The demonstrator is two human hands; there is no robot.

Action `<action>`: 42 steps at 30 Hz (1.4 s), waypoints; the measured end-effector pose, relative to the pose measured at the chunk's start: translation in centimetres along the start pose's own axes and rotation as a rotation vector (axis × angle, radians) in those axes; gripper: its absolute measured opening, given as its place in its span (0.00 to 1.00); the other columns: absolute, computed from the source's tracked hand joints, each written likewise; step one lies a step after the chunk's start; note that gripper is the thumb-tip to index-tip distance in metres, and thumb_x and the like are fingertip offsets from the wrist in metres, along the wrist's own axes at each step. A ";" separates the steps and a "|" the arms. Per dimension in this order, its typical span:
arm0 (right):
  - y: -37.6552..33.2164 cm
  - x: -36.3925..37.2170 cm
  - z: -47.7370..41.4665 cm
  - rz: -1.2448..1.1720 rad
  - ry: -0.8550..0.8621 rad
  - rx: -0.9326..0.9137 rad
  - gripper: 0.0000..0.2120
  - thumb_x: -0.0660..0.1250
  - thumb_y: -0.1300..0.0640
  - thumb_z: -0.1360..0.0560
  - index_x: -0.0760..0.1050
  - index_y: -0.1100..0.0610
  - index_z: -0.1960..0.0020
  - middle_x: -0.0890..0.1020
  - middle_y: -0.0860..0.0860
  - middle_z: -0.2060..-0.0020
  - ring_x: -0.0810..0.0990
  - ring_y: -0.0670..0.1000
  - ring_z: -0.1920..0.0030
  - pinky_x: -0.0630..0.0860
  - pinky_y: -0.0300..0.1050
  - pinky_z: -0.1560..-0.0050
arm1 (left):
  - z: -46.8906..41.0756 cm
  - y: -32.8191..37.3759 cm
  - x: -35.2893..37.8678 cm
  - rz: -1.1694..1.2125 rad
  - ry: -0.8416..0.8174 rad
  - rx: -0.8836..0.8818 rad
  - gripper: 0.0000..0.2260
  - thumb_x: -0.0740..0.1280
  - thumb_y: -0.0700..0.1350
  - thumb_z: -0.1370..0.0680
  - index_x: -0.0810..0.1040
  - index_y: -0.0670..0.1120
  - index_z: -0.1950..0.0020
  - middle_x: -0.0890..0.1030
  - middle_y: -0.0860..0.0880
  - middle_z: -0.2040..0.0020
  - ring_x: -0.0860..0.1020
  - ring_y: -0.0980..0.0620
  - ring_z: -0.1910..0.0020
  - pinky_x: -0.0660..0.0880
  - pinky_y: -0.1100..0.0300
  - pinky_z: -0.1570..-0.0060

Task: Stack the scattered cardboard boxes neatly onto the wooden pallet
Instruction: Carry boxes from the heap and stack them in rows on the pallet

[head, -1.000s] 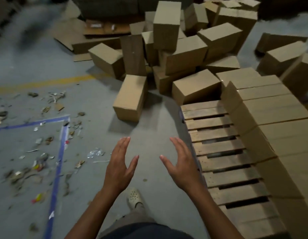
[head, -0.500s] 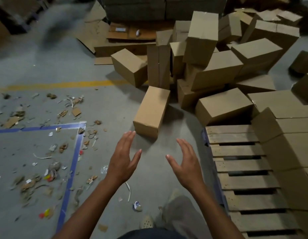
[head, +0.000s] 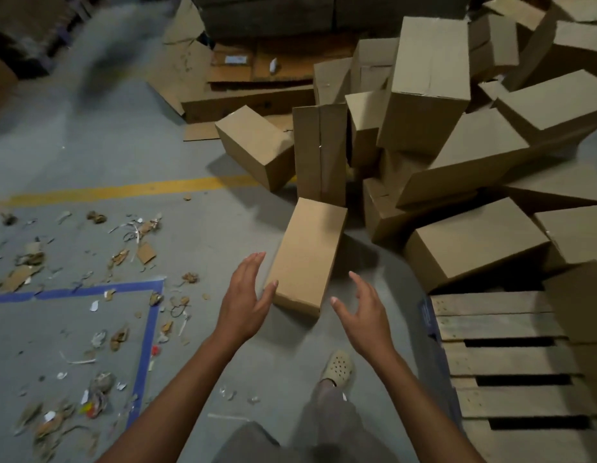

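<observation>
A long cardboard box (head: 307,255) lies flat on the concrete floor, its near end between my hands. My left hand (head: 245,302) is open, its fingers straight along the box's left side and its thumb at the near corner. My right hand (head: 365,312) is open a little to the right of the box, not touching it. A heap of several cardboard boxes (head: 440,135) is piled behind and to the right. The wooden pallet (head: 497,332) sits at the lower right, with stacked boxes (head: 584,295) on its far side.
Flattened cardboard sheets (head: 257,78) lie at the back. Paper and cardboard scraps (head: 130,235) litter the floor at left, around a blue tape outline (head: 147,332) and a yellow floor line (head: 123,188). My foot in a pale clog (head: 337,367) stands beside the pallet's corner.
I have stepped toward the heap. Both hands have reached forward to the long box; the left one now reaches its side. The pallet has slid toward the lower right of the view.
</observation>
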State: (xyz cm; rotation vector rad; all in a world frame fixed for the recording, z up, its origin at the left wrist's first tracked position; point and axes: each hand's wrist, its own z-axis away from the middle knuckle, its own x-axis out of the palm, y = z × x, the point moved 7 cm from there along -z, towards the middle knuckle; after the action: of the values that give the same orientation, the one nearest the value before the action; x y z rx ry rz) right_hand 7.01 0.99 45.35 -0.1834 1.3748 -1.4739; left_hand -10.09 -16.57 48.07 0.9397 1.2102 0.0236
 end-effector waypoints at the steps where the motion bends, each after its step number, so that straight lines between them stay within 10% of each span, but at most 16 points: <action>1: 0.4 0.0 -2.0 -0.031 -0.001 0.046 0.30 0.69 0.49 0.20 0.63 0.50 0.21 0.69 0.51 0.26 0.70 0.51 0.29 0.70 0.50 0.31 | -2.1 -0.4 0.5 0.009 -0.016 -0.015 0.26 0.65 0.48 0.18 0.64 0.46 0.21 0.67 0.46 0.23 0.63 0.48 0.23 0.61 0.54 0.26; 16: 19.2 15.8 -22.7 -0.385 0.060 0.756 0.27 0.69 0.50 0.20 0.67 0.57 0.25 0.73 0.59 0.30 0.74 0.58 0.32 0.72 0.61 0.31 | -19.8 -27.8 20.4 0.777 -0.119 -0.999 0.24 0.57 0.54 0.14 0.64 0.43 0.21 0.68 0.40 0.24 0.66 0.43 0.25 0.64 0.44 0.26; 30: 36.7 32.8 -34.3 -0.417 0.031 0.887 0.28 0.62 0.43 0.18 0.70 0.60 0.26 0.74 0.56 0.29 0.73 0.58 0.30 0.68 0.47 0.36 | -25.2 -43.9 40.7 0.751 -0.321 -1.120 0.24 0.55 0.57 0.15 0.69 0.42 0.27 0.77 0.41 0.35 0.74 0.45 0.33 0.69 0.50 0.35; 32: 37.2 32.9 -34.6 -0.434 0.040 0.879 0.28 0.62 0.39 0.19 0.73 0.57 0.28 0.76 0.54 0.32 0.74 0.57 0.32 0.70 0.47 0.37 | -25.4 -42.9 41.7 0.770 -0.362 -1.089 0.20 0.54 0.58 0.15 0.77 0.45 0.37 0.82 0.46 0.46 0.80 0.49 0.45 0.75 0.53 0.46; 38: 34.0 27.8 -33.0 -0.291 0.134 0.792 0.38 0.53 0.24 0.30 0.81 0.48 0.37 0.83 0.51 0.42 0.81 0.55 0.41 0.75 0.59 0.36 | -25.4 -43.8 40.6 0.671 -0.433 -1.012 0.27 0.58 0.68 0.22 0.76 0.52 0.31 0.82 0.49 0.38 0.80 0.47 0.40 0.74 0.44 0.36; 42: 26.9 24.3 -32.2 -0.093 0.128 0.532 0.16 0.63 0.54 0.18 0.79 0.50 0.33 0.80 0.50 0.41 0.79 0.50 0.42 0.75 0.51 0.35 | -25.2 -43.5 37.9 0.632 -0.404 -1.048 0.36 0.59 0.73 0.27 0.74 0.50 0.29 0.78 0.48 0.33 0.76 0.45 0.35 0.70 0.42 0.31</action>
State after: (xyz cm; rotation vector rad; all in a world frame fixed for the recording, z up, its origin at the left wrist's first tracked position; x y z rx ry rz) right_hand -10.82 9.29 1.08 0.1914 1.0358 -1.9016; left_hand -34.66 -10.96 -9.65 0.3151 0.3574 0.8494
